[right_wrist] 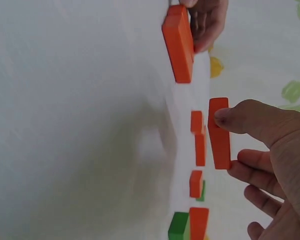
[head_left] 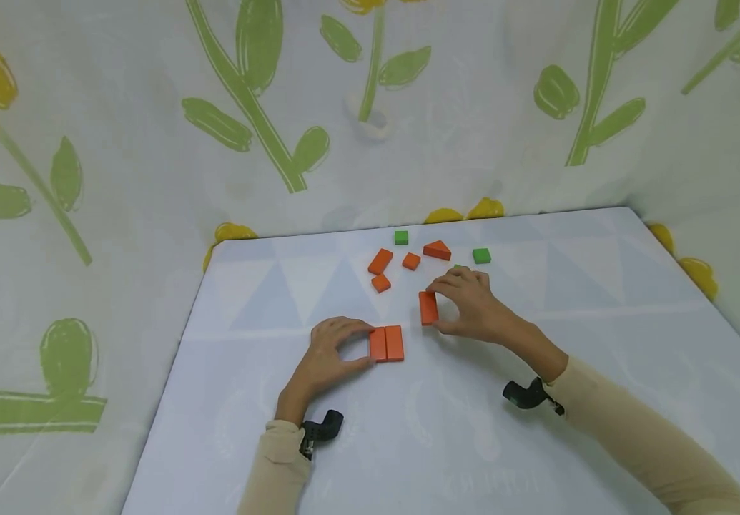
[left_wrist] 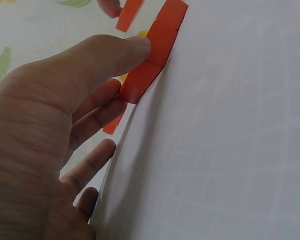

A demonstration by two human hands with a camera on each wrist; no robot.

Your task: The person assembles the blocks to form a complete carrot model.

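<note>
Two oblong orange blocks lie side by side on the table. My left hand (head_left: 326, 357) pinches the left one (head_left: 377, 345) at its ends, thumb at the near end and fingers at the far end. Its neighbour (head_left: 395, 343) touches it along the long side. Up and to the right, my right hand (head_left: 472, 309) holds another oblong orange block (head_left: 428, 308) between thumb and fingertips. In the right wrist view this held block (right_wrist: 219, 135) appears raised off the table, upright and apart from the pair.
Farther back lie a tilted orange oblong (head_left: 380, 261), small orange blocks (head_left: 411, 261) (head_left: 380, 283) and an orange triangle (head_left: 437, 249). Green blocks (head_left: 401, 237) (head_left: 482, 255) are near the table's (head_left: 228, 400) far edge; another is partly hidden behind my right hand. A flower-patterned cloth stands behind.
</note>
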